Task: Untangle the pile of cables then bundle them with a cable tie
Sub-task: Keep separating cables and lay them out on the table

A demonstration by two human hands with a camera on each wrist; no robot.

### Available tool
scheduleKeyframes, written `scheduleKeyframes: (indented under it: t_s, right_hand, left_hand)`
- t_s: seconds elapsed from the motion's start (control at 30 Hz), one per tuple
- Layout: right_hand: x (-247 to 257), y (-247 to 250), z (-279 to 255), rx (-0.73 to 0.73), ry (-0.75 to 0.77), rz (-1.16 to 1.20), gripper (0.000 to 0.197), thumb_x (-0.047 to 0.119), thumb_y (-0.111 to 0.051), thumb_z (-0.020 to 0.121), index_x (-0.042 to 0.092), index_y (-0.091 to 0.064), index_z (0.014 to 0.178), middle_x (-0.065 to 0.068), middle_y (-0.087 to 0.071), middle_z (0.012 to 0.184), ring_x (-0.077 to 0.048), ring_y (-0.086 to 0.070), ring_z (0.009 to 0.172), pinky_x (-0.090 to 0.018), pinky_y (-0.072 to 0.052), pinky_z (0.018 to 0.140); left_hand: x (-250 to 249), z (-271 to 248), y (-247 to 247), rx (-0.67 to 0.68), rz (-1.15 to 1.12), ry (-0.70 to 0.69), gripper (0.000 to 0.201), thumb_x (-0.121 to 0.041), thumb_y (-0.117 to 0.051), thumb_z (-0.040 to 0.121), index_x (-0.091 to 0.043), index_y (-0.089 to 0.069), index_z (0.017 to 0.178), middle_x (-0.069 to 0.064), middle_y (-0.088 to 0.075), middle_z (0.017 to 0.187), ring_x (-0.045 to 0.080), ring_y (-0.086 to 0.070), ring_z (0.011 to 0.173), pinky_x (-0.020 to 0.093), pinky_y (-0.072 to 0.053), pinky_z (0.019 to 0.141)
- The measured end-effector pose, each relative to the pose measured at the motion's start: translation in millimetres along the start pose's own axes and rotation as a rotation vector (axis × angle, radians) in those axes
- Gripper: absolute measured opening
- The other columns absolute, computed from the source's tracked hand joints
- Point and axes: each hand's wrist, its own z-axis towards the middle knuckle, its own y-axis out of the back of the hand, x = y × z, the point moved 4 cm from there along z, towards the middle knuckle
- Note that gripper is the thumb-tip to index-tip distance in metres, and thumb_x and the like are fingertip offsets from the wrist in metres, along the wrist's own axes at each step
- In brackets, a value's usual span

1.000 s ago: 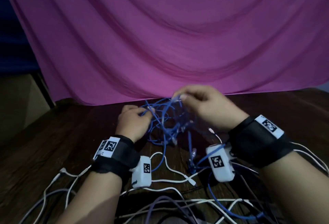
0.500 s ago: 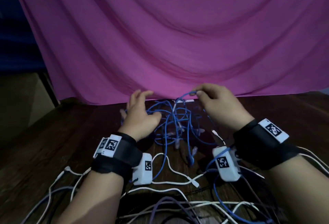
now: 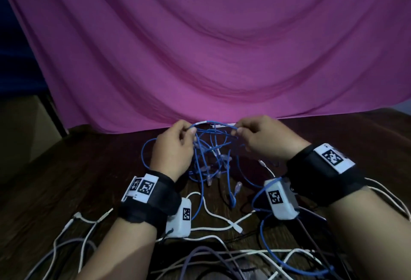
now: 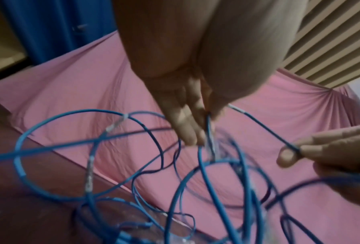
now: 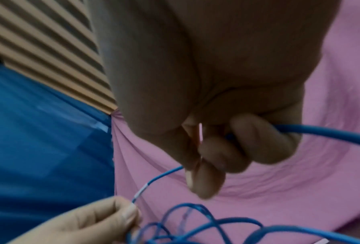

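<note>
Both hands are raised over the far edge of the dark wooden counter [image 3: 66, 179], near the pink cloth [image 3: 211, 46] that hangs behind it. The left hand [image 3: 172, 148] pinches one blue cable [image 3: 213, 123] between thumb and fingertips, and the right hand [image 3: 264, 139] pinches the same cable a little further along, so a short piece with a white band is stretched between them. Below the hands the rest of the blue cables [image 3: 211, 157] hang in a loose tangle down to the counter. Some white cables [image 3: 213, 215] lie at the near edge, under the wrists.
</note>
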Motion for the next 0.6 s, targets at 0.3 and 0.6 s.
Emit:
scheduleKeyframes:
  t_s: [0.3, 0.6]
  right_hand:
    - [-14, 0, 5, -0.136, -0.045, -0.045, 0.015, 0.023, -0.058, 0.096, 0.02, -0.072, 0.092, 0.004, -0.064, 0.062, -0.016, -0.06, 0.064, -0.025, -0.042, 0.063]
    - [-23, 10, 9, -0.342, -0.151, 0.05, 0.017, 0.02, -0.056, 0.095, 0.016, -0.071, 0.089, 0.002, -0.068, 0.07, -0.028, -0.064, 0.074, -0.032, -0.044, 0.067]
  left_hand:
    - [24, -2, -11, 0.244, -0.069, 0.158, 0.01, -0.026, -0.07, 0.095, -0.024, -0.074, 0.086, 0.0, -0.067, 0.073, 0.009, -0.051, 0.064, 0.028, -0.042, 0.069]
    - [26, -22, -22, 0.597, -0.286, 0.41, 0.035, -0.013, -0.078, 0.087, -0.025, -0.058, 0.113, 0.008, -0.071, 0.112, 0.027, -0.065, 0.085, 0.036, -0.049, 0.065]
